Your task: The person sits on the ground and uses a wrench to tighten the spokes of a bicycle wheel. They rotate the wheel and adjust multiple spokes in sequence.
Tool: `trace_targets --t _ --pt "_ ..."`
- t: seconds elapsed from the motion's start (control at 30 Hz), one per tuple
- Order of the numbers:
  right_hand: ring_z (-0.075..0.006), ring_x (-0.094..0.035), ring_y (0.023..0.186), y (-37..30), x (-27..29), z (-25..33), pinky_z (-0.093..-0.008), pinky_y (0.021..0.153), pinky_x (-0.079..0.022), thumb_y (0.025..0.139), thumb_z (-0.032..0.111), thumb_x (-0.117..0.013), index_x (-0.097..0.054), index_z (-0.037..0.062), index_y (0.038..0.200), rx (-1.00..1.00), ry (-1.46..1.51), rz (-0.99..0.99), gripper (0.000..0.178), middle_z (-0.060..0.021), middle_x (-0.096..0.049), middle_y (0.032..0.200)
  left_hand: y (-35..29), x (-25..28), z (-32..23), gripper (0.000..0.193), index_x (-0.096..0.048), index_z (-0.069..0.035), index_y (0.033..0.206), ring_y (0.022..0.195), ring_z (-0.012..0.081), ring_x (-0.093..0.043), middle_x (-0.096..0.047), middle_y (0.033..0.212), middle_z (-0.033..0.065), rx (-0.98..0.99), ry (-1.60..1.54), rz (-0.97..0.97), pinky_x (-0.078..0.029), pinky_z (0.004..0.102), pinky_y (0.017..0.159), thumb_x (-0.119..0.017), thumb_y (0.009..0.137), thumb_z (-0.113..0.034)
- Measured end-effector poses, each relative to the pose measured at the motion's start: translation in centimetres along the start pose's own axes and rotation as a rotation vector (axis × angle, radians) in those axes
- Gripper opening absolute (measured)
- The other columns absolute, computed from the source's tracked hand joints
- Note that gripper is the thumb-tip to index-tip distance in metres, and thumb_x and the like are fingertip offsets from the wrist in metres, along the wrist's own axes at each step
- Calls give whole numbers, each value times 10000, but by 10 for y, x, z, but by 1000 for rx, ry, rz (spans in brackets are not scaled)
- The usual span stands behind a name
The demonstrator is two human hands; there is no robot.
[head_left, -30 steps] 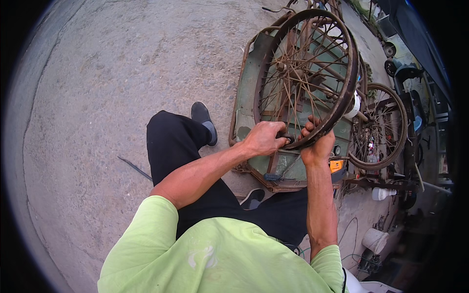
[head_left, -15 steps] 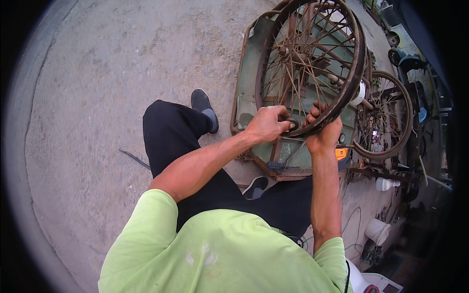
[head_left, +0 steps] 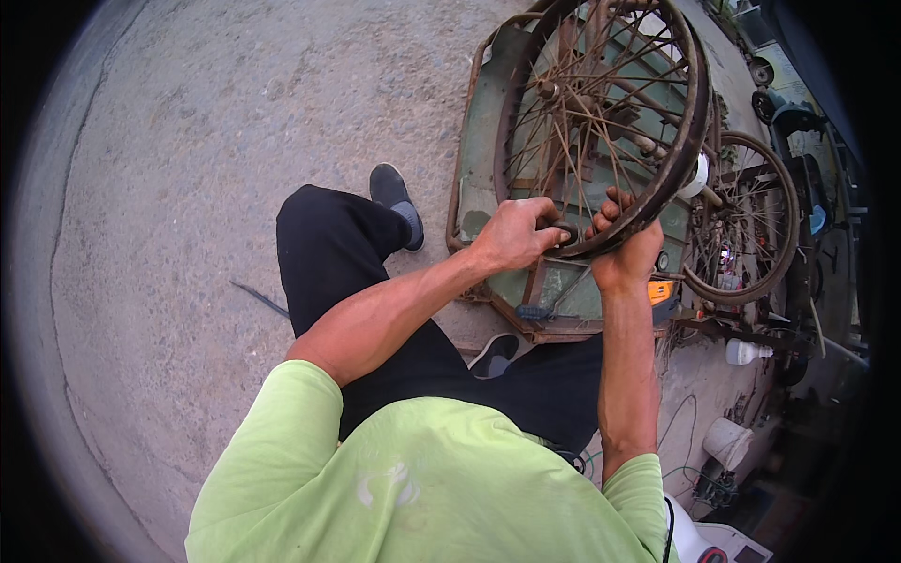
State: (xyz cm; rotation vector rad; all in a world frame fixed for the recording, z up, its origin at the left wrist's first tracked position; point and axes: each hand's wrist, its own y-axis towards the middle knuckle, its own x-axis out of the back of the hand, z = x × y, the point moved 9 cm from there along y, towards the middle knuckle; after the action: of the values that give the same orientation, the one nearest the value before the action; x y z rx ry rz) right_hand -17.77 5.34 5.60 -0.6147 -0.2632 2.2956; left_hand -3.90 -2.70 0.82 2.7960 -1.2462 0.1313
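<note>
A rusty spoked wheel (head_left: 690, 155) stands tilted in front of me, mounted on an upturned cart with a green panel (head_left: 587, 298). The near edge of its rim lies between my hands. My left hand (head_left: 514, 235) is closed, with thumb and fingers pinching a small dark rounded piece (head_left: 569, 235) against the inner side of the rim; its exact kind is hard to make out. From the right, my right hand (head_left: 629, 246) wraps around the rim, fingers curled over toward the spokes and palm on the outside.
A second spoked wheel (head_left: 784, 220) is to the right, beside a white round part (head_left: 695, 176) on the axle. A yellow-and-dark tool (head_left: 662, 292) lies close to my right wrist. Farther right are a white bulb (head_left: 746, 352) and a white bucket (head_left: 727, 441). A dark strip (head_left: 258, 296) lies on the concrete.
Both hands keep their grip at the near rim. The wheel and cart appear shifted slightly to the right and down in the view; the left fingers have barely moved.
</note>
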Motion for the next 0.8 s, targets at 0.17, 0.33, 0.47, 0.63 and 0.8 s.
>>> trace_targets --t 0.17,0.33,0.47,0.63,0.8 --pt "-140 -510 668 3 2 -3 -314 669 -395 1053 466 -451 -631 28 1120 8 8 4 478 9 -572 792 16 18 -11 312 -708 43 1008 867 362 -727 -732 918 237 -77 100 -186 -553 445 770 -761 877 -235" --pt "-140 -511 674 3 5 -4 -313 664 -396 1051 464 -450 -633 24 1120 12 4 24 482 7 -569 790 27 39 -13 287 -727 42 1051 920 393 -728 -735 968 261 -78 109 -209 -559 447 803 -690 892 -194" --pt "-144 -511 677 3 3 -5 -313 666 -398 1051 458 -456 -632 20 1129 8 3 19 478 4 -565 792 22 6 47 322 -729 31 1170 843 273 -718 -747 927 202 31 49 -13 -555 389 776 -625 895 -100" --pt "-148 -512 684 2 5 -5 -314 668 -404 1057 453 -464 -627 14 1147 0 30 35 477 1 -568 810 18 -21 72 343 -724 23 1234 670 147 -635 -723 863 98 204 -127 172 -522 325 628 -592 922 -33" --pt "-148 -512 694 3 5 -4 -316 678 -408 1062 463 -466 -625 12 1150 5 14 36 486 -1 -569 817 24 -28 80 314 -731 16 1227 601 112 -596 -691 825 53 302 -254 240 -498 295 572 -600 944 -21"
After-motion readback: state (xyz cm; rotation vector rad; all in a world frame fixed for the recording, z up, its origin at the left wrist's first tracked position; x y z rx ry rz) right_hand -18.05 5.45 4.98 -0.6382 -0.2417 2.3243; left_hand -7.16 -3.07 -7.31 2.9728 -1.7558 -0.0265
